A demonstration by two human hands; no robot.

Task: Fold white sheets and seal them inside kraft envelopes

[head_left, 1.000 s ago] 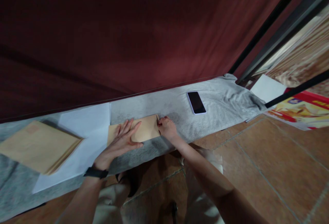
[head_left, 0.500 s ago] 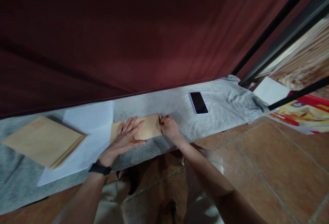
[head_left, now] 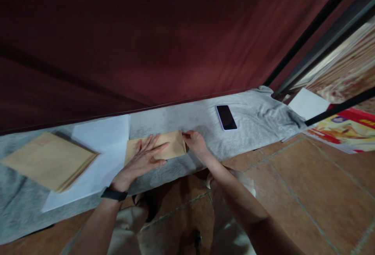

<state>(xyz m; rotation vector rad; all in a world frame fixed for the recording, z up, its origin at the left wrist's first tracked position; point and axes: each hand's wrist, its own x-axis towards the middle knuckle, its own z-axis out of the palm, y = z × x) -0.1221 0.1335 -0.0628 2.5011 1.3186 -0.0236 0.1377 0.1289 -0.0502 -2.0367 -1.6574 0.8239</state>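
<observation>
A brown paper envelope (head_left: 171,142) lies lengthwise on the grey cloth. My left hand (head_left: 145,156), with a dark band at the wrist, rests flat on its left half with the fingers spread. At the envelope's right end, my right hand (head_left: 195,141) has its fingers curled together at the flap edge. The fingertips partly hide that edge, where the flap stands slightly raised. White paper sheets (head_left: 109,130) lie to the left, partly under a stack of brown envelopes (head_left: 49,159) with a faint red stamp on top.
A phone (head_left: 226,117) with a pale case lies right of my right hand on the grey cloth (head_left: 254,118). Behind the narrow surface rises a dark red curtain (head_left: 175,52). Dark metal bars (head_left: 315,32), a white sheet and a red-yellow box (head_left: 348,128) are at the right.
My right hand has shifted slightly right, away from the envelope's end, and its fingers have moved at the flap. My left hand has stayed in place on the paper.
</observation>
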